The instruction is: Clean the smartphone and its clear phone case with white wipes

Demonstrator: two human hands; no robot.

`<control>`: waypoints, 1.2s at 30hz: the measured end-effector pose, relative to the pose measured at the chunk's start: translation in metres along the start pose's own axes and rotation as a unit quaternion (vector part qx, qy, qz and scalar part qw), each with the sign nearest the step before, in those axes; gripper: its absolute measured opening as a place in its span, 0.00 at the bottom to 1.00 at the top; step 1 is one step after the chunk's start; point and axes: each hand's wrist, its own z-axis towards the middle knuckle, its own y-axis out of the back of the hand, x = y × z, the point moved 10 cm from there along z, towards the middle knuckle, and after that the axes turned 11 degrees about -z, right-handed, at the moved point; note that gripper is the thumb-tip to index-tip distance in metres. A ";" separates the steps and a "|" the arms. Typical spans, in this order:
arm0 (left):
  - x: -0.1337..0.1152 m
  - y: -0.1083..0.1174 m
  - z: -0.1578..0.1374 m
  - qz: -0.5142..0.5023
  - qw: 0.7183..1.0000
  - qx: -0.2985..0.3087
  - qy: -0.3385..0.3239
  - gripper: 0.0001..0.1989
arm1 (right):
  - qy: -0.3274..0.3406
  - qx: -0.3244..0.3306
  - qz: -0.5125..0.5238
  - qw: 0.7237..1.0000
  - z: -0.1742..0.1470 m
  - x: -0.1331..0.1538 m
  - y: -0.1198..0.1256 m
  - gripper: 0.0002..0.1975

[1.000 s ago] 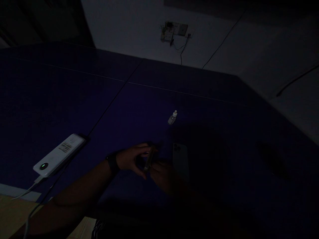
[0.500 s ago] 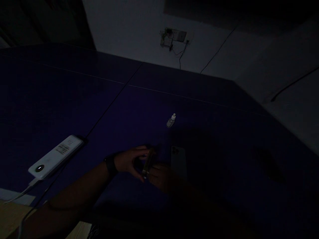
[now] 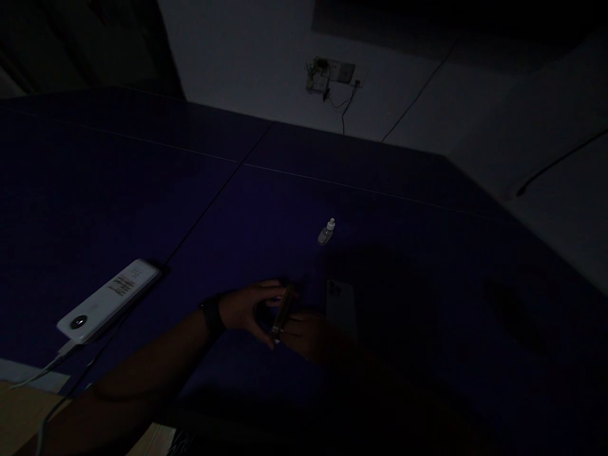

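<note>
In the dim light, my left hand [image 3: 249,308], with a dark band at the wrist, curls its thumb and fingers around a narrow, brownish object [image 3: 284,308]. That object stands tilted and is seen nearly edge-on; its exact kind is too dark to make out. My right hand [image 3: 304,334] presses its bent fingers against the object's lower right side. Just beyond the right hand lies a smartphone [image 3: 341,304], back up, with its camera lenses at the far end. A small clear bottle with a white dropper top [image 3: 327,232] is farther back.
A white power bank [image 3: 111,297] with a cable plugged in rests at the left of the dark blue table [image 3: 199,183]. A dark flat shape [image 3: 513,313] is at the right. Wall sockets [image 3: 332,71] with cords are at the back.
</note>
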 end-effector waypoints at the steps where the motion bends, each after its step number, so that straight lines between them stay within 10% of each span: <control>1: 0.000 0.000 0.000 -0.001 1.000 -0.001 -0.001 0.44 | -0.007 -0.003 -0.001 1.000 0.000 -0.003 0.000 0.16; 36: 0.004 -0.002 -0.002 -0.014 1.000 0.007 0.000 0.43 | -0.042 -0.027 -0.028 0.998 0.000 -0.018 0.001 0.14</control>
